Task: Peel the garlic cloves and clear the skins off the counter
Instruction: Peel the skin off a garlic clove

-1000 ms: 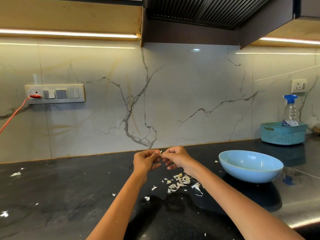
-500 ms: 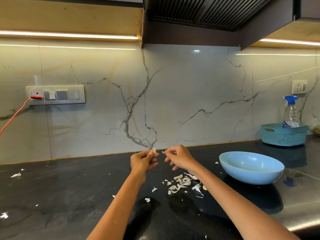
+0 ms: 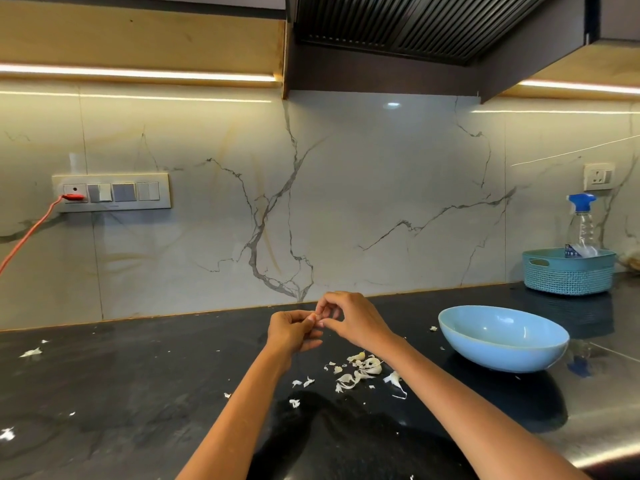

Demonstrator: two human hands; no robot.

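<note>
Polished black stone counter (image 3: 145, 393); round pale-blue ceramic bowl (image 3: 502, 341) at right. Left hand (image 3: 292, 332) pinches small pale garlic clove (image 3: 313, 319); right hand (image 3: 349, 318) fingertips nip its skin. Peeling underway. Next: strip skin. Papery white skins (image 3: 360, 370) litter below.

Garlic clove (image 3: 316, 319) pinched between fingertips; skins (image 3: 360, 370) scattered on counter (image 3: 138, 393).
</note>
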